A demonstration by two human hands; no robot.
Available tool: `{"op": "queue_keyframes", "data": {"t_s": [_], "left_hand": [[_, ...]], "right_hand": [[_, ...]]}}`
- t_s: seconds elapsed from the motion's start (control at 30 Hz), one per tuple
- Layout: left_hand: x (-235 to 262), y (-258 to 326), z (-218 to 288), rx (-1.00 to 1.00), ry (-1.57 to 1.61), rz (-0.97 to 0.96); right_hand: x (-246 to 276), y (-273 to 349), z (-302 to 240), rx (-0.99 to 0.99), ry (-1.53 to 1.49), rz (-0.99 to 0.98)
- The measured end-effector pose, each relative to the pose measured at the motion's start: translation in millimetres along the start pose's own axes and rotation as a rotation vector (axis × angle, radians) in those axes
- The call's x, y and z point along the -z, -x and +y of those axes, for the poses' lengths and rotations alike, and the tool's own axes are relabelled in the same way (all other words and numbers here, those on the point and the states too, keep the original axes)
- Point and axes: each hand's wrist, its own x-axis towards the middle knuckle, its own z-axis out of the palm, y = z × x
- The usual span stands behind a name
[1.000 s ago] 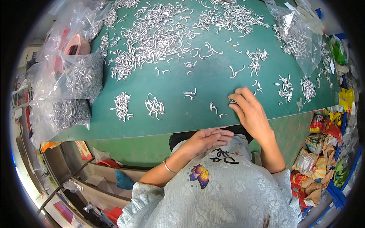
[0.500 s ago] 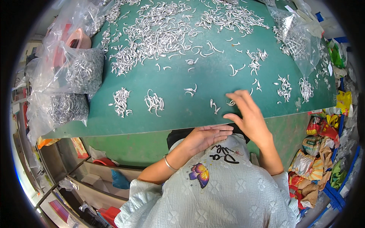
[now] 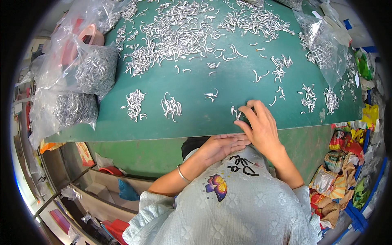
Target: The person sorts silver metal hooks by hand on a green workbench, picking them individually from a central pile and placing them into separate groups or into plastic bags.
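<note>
My right hand (image 3: 261, 128) rests on the green table (image 3: 196, 120) near its front edge. Its fingertips press on a few small curved silver metal hooks (image 3: 234, 111). My left hand (image 3: 222, 147) is held palm up just below the table edge, under the right hand, with its fingers flat and together. I cannot tell whether anything lies in the palm. A metal bangle sits on my left wrist. Small separate piles of hooks (image 3: 171, 107) lie to the left, and a large loose heap (image 3: 171, 32) covers the far part of the table.
Clear plastic bags full of hooks (image 3: 92, 69) stand at the table's left end beside a pink tape roll (image 3: 87, 36). Another bag (image 3: 322, 49) lies at the far right. Crumpled colourful wrappers (image 3: 343, 163) pile up on the right. Shelves (image 3: 102, 192) run below on the left.
My right hand lifted and spread its fingers half a second ago, and now its fingertips are down on the hooks at the table edge. The left hand stays cupped below.
</note>
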Motion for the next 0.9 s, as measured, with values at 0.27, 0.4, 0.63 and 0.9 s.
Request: {"op": "queue_keyframes", "data": {"t_s": [0.27, 0.4, 0.63, 0.9], "left_hand": [[0.9, 1.7, 1.3, -0.007, -0.007, -0.020], [13.1, -3.1, -11.0, -0.056, 0.085, 0.000], [17.7, 6.9, -5.8, -0.073, 0.112, 0.098], [27.5, 15.2, -4.5, -0.112, 0.167, 0.103]], "right_hand": [[-0.1, 7.9, -1.0, -0.071, -0.091, 0.089], [-9.4, 11.1, -14.8, -0.001, -0.062, 0.023], [-33.1, -6.7, -35.2, 0.168, -0.122, -0.069], [-52.3, -46.0, -51.5, 0.198, -0.175, -0.078]]}}
